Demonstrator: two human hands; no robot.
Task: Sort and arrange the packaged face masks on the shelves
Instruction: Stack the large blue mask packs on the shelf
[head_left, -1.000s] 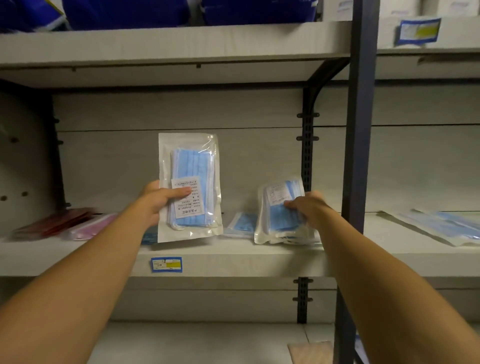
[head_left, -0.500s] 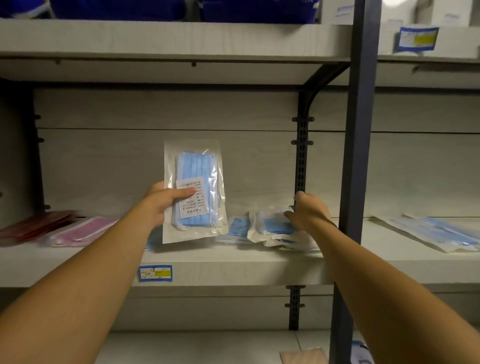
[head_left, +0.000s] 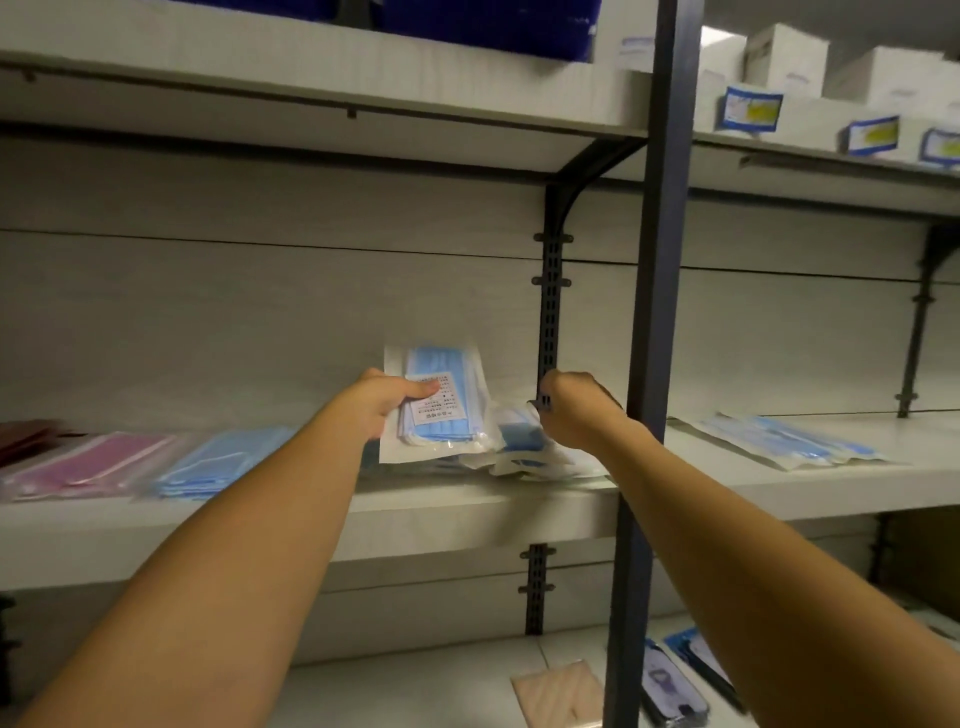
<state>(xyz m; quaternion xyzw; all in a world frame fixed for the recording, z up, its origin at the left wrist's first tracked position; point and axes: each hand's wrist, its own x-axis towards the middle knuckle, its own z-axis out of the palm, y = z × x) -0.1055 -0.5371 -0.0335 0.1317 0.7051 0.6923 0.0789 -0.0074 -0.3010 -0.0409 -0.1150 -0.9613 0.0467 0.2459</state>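
My left hand (head_left: 382, 402) grips a clear packet of blue face masks (head_left: 441, 405) with a white label, held nearly upright, its lower edge close to the middle shelf (head_left: 457, 519). Right beside it lies a loose pile of blue mask packets (head_left: 524, 449) on the shelf. My right hand (head_left: 574, 410) rests over the pile's right end, fingers curled down onto the packets; the fingertips are hidden. A flat blue mask packet (head_left: 218, 465) and a pink one (head_left: 98, 465) lie further left on the same shelf.
A dark steel upright (head_left: 654, 338) stands just right of my right hand. More blue packets (head_left: 789, 441) lie on the shelf beyond it. White boxes (head_left: 784, 62) and blue price tags sit on the top shelf. Other packets (head_left: 670, 686) lie on the lowest shelf.
My left hand lowered the labelled packet toward the shelf and moved it right, against the pile. My right hand pushed its stack down flat and stays on it. The view swung right.
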